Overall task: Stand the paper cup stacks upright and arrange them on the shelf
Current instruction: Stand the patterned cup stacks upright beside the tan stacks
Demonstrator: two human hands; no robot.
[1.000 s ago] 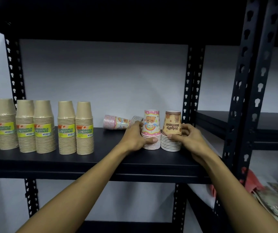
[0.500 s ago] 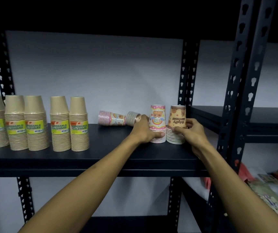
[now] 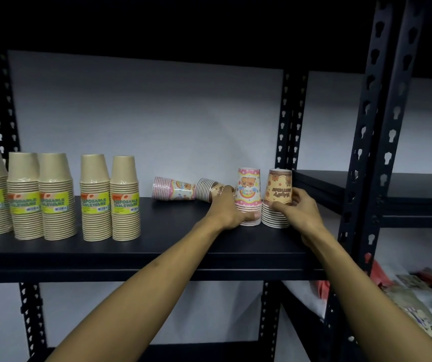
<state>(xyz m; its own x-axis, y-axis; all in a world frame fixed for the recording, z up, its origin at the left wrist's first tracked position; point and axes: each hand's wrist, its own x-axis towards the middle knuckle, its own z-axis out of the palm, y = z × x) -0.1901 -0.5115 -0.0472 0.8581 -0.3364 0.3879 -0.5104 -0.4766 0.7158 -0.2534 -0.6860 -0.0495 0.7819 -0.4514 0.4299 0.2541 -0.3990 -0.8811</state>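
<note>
Two printed paper cup stacks stand upside down, side by side, at the right end of the black shelf (image 3: 136, 246). My left hand (image 3: 229, 209) grips the pink stack (image 3: 248, 189) from its left side. My right hand (image 3: 297, 209) grips the brown stack (image 3: 279, 189) from its right side. Behind my left hand lie two more stacks on their sides: a pink one (image 3: 173, 188) and a brown striped one (image 3: 208, 189), partly hidden by my fingers.
Several tall stacks of plain kraft cups (image 3: 110, 197) with green labels stand upright along the shelf's left half. Black perforated uprights (image 3: 376, 158) frame the right side, with another shelf (image 3: 402, 186) beyond. Bags and packets (image 3: 418, 296) lie lower right.
Both hands have kept hold of the two upright stacks and shifted them slightly back toward the right rear of the shelf. The view has moved a little to the left.
</note>
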